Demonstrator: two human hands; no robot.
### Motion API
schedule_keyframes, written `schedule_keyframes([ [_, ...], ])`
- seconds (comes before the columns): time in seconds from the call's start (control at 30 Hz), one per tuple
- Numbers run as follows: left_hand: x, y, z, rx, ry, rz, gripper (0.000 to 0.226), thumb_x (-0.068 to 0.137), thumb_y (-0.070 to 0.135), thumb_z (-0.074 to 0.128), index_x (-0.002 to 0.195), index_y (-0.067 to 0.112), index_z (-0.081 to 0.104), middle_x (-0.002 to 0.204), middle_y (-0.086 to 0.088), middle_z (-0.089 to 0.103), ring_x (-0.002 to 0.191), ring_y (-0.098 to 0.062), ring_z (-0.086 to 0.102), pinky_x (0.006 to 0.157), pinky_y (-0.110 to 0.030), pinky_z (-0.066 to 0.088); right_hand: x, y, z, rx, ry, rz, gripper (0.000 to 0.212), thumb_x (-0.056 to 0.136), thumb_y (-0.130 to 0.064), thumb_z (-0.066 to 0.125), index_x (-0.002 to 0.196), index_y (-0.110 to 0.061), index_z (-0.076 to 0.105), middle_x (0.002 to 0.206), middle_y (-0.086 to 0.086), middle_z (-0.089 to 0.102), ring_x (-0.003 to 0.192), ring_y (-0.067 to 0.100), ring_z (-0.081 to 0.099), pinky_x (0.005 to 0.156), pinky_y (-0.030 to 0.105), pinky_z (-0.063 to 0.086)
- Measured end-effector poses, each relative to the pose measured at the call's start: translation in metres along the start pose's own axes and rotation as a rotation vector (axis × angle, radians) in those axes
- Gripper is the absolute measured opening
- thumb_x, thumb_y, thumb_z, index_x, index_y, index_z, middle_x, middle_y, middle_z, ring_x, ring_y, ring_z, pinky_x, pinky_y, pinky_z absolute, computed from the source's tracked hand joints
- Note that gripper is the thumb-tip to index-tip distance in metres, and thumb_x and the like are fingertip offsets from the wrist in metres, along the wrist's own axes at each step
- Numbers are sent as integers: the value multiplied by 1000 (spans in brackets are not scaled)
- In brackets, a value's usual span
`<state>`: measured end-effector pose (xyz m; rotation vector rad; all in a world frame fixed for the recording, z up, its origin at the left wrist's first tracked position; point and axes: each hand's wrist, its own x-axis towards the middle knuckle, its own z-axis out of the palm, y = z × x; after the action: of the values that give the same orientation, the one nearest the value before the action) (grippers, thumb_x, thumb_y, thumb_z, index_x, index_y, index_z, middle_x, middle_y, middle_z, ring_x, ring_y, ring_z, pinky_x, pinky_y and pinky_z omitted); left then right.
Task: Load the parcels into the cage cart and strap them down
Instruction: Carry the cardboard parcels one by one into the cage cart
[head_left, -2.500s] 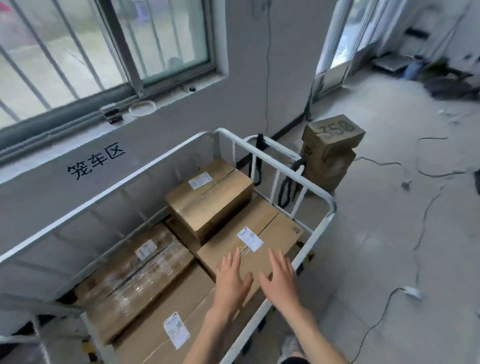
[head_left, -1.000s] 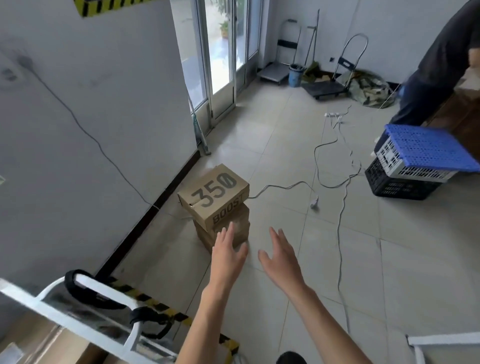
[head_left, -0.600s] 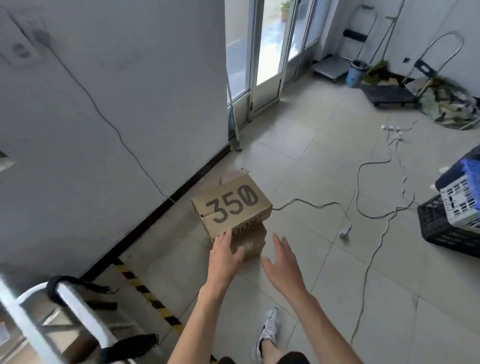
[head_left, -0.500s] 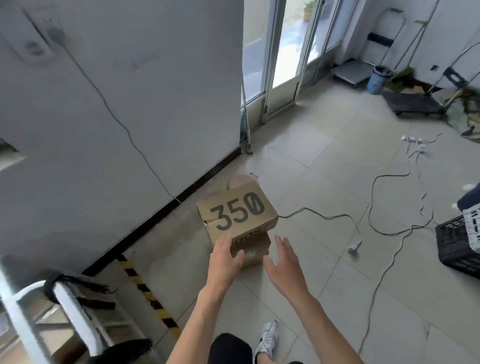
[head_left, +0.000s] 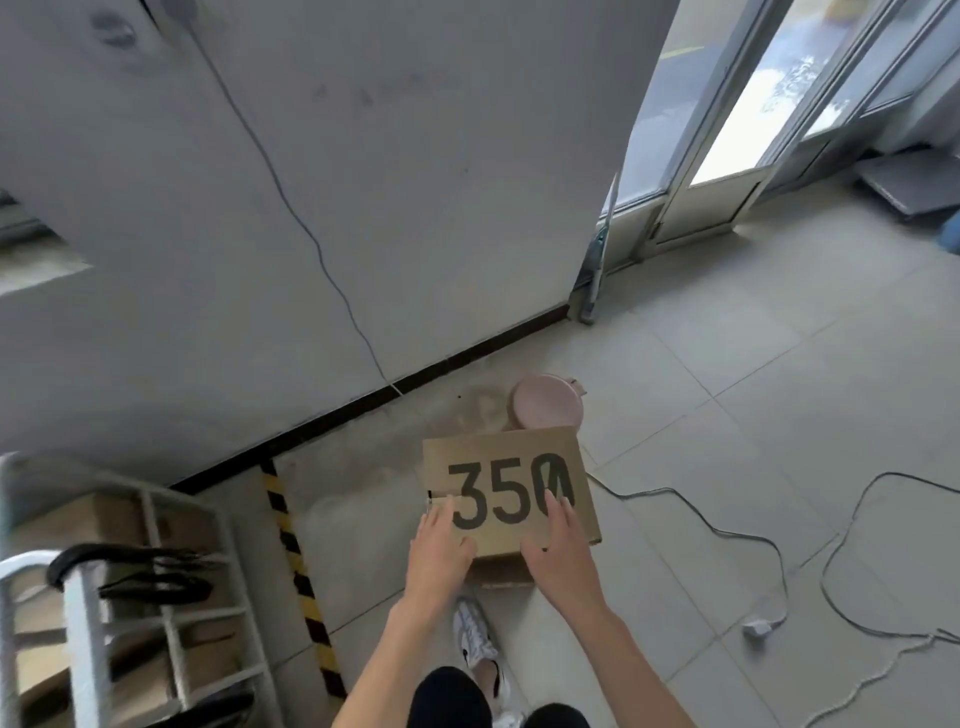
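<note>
**Both hands flat on the 350 box**

Right under my wrists I've got pale tiled floor and a white shoe. Left of the left hand runs a strip of yellow-black tape. Further left stands the white cage cart, with black straps draped over its rail and brown parcels behind the bars. Off to the right of the right hand, a grey cable loops across the tiles.

Now the grip: both hands wide, fingers straight and spread, curled round nothing. They lie on the near edge of the 350 box, which sits on a lower box under my palms. Beyond the fingertips there's a pink round object, then the grey wall, and glass doors far right.
</note>
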<state>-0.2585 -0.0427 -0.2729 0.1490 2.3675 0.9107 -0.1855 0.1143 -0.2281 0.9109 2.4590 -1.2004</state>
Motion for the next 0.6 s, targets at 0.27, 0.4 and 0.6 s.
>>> schedule_keyframes([
  [0.27,76,13,31,-33,-41,-143,68,97,27,59,158,23,29,160,-4,36,149,-23,27,121,-46,29,88,28,-14,-25,-61,69,73,96,-32,54,159,-19,18,165,6,20,152,23,14,123,41,21],
  [0.4,100,-5,49,-35,-5,-255,57,96,27,62,148,28,41,152,2,44,145,-23,34,117,-45,36,128,71,-10,-19,-140,145,73,96,-37,56,158,-21,22,164,7,22,151,26,19,121,44,26],
  [0.6,114,-48,70,-136,84,-498,63,89,30,69,144,17,40,140,-8,51,133,-32,43,107,-54,43,180,141,-7,-76,-189,252,71,87,-14,61,152,-13,32,145,15,43,134,37,40,107,47,39],
])
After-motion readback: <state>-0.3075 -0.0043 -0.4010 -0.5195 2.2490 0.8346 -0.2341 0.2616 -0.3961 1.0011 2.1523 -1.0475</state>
